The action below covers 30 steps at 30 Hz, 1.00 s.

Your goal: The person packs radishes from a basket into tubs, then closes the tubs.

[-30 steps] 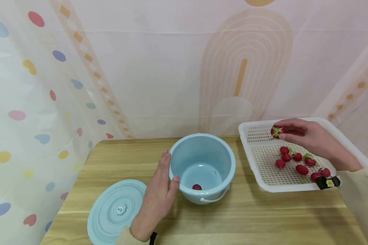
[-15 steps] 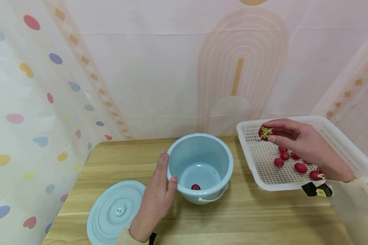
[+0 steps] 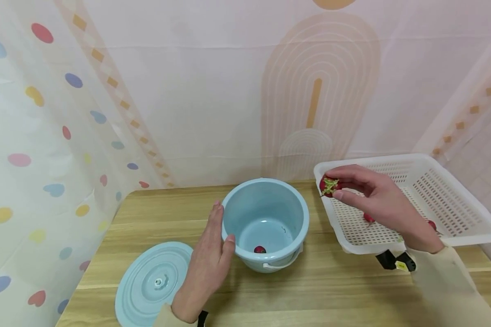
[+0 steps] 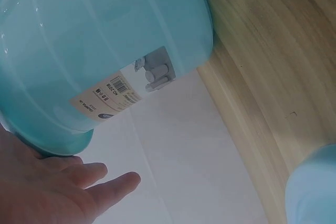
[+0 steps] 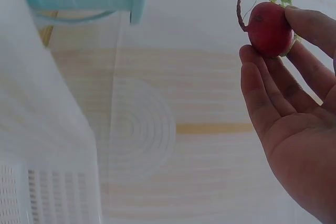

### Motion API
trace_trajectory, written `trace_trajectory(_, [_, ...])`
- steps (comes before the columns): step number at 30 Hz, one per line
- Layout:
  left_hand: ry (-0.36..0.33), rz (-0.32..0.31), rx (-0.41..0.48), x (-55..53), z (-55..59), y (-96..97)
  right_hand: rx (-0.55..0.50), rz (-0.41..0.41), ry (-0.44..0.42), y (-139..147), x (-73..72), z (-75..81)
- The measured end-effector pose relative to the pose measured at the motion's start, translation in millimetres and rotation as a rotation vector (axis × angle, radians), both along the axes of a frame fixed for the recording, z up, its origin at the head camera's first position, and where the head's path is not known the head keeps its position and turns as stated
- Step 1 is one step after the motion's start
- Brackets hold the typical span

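Observation:
Between thumb and fingertips my right hand (image 3: 374,195) pinches a red radish (image 5: 269,29) with a thin curled root and a trimmed green top. In the head view it is over the left edge of the white basket (image 3: 340,234). My left hand (image 3: 208,261) rests with straight fingers against the left rim of the light blue bucket (image 3: 266,261); the left wrist view shows its fingers (image 4: 113,190) at that rim. One radish (image 3: 259,250) lies on the bucket's bottom. Other radishes in the basket are mostly hidden behind my right hand and forearm.
A light blue round lid (image 3: 151,284) lies on the wooden table (image 3: 311,295), left of the bucket and partly behind my left wrist. The bucket's white handle (image 3: 280,265) hangs down in front. A patterned curtain (image 3: 212,104) rises behind the table.
My right hand has carried the radish left, from over the middle of the basket to its left edge. The left hand has stayed at the bucket's rim.

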<state>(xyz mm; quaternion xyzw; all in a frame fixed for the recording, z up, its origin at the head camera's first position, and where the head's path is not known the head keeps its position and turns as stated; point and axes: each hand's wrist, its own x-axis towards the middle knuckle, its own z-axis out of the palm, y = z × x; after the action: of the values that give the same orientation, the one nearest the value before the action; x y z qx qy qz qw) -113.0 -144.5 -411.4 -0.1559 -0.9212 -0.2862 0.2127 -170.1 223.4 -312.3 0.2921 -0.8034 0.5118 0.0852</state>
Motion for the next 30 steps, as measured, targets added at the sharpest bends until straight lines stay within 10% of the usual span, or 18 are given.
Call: trace_trajectory(30, [-0.044, -0.021, -0.016, -13.9, 13.1, -8.1, 0.177, 0.107, 0.056, -68.7, -6.0, -35.6])
